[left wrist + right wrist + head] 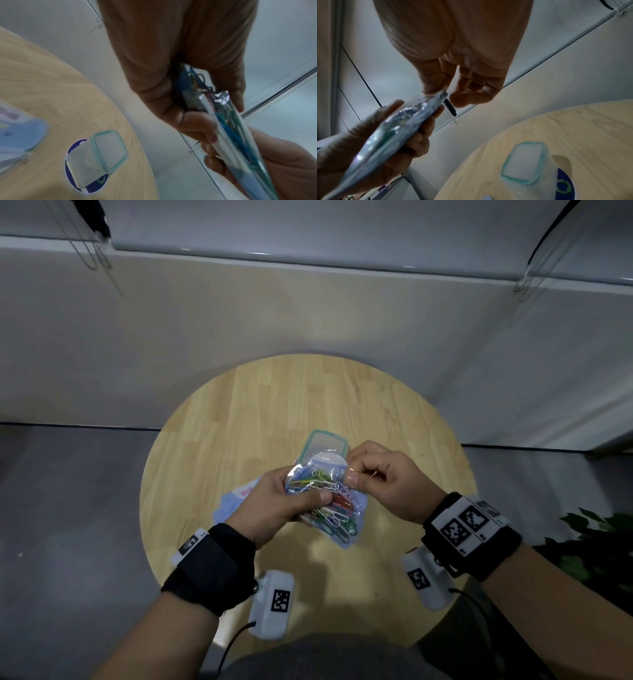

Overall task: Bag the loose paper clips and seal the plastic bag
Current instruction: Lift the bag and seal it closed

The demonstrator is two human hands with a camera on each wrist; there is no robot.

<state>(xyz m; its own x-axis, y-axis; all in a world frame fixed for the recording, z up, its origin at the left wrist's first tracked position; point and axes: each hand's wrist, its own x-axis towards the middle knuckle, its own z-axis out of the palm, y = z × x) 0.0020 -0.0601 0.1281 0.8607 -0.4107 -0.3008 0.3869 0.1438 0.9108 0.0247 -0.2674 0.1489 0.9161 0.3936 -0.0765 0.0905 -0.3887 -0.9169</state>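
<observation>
Clear plastic, tinted blue, fills the centre of the head view: a small plastic bag (329,501) stuffed with coloured paper clips (325,491), held in the air above a round wooden table (239,412). The left hand (284,505) comes in from the lower left of the frame and grips the bag's body, thumb across the front and fingers curled behind it. The right hand (387,481) comes in from the lower right, with thumb and forefinger pressed together on the bag's top edge and the other fingers curled in toward the palm.

In the left wrist view the bag is seen edge-on in the lower right of the frame, its two plastic walls lying close together along the top strip. Whether that strip is fully closed cannot be told from any view.

Behind the hands, toward the upper centre of the table, stands a small clear container (323,446) with a teal rim. A second blue packet (233,501) lies flat on the table at the left, partly hidden under the left hand.

No loose clips show on the table, so the filling step looks finished and the sealing step is in hand. The next move probably calls for sliding the pinch along the whole top strip while the left hand steadies the bag, keeping clips below the closure line.
</observation>
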